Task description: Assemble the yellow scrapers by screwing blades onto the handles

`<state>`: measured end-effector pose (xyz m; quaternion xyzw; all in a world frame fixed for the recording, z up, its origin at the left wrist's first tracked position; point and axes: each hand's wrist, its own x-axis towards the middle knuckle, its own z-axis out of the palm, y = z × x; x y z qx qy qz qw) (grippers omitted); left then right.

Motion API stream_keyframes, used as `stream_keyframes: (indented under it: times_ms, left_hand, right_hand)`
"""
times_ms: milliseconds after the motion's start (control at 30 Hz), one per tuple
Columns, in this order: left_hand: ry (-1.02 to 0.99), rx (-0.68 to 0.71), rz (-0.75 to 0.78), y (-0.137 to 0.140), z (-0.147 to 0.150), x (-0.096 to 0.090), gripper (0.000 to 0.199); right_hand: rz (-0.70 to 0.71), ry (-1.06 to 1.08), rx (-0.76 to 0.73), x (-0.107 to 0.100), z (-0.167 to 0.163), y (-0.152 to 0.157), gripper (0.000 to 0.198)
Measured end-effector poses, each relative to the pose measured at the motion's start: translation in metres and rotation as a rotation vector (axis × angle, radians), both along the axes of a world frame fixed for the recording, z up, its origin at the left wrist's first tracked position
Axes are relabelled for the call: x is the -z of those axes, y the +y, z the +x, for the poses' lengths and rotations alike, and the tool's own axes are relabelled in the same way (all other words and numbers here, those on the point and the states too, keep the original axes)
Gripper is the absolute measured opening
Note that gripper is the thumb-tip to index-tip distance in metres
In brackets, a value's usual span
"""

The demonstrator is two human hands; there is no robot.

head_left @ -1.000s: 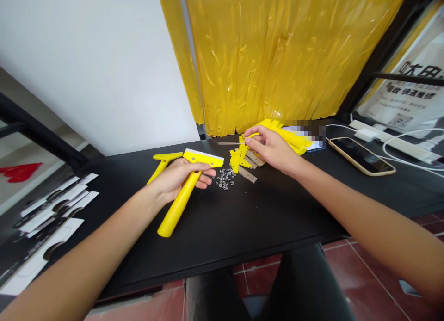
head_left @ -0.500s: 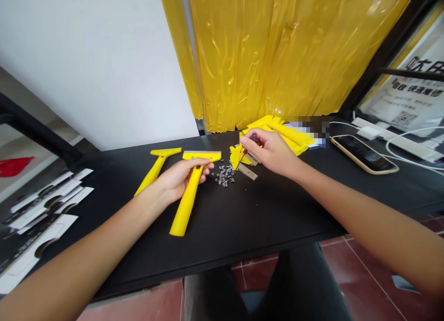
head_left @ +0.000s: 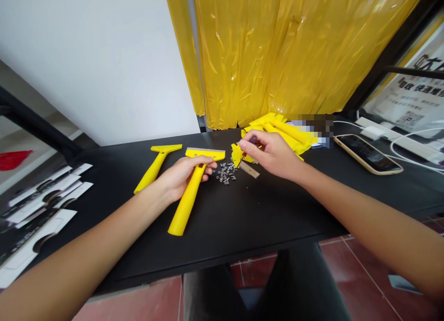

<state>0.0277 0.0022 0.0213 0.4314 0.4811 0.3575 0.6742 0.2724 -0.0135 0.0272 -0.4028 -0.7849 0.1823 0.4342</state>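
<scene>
scraper (head_left: 186,200) is held in the left hand (head_left: 183,176), on the left side of the screw pile (head_left: 227,174); the thumb presses along its head and the other fingers are curled under it. the right hand (head_left: 272,152), to the right of the screw pile, pinches a dark red tool (head_left: 254,139), perhaps a screwdriver, mostly hidden by the fingers. the step in hand seems to be fastening the blade (head_left: 206,150) on this head. next move probably calls for a steady left thumb, kept away from the sharp edge.
</scene>
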Motion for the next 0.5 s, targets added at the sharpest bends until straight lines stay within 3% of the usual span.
stream_keyframes:
  times_ms: [500]
  left_hand:
    - [0.030, 0.003, 0.102, -0.004, 0.004, 0.006, 0.011]
  right_hand:
    - [0.204, -0.091, -0.018, 0.002, -0.010, -0.012, 0.024]
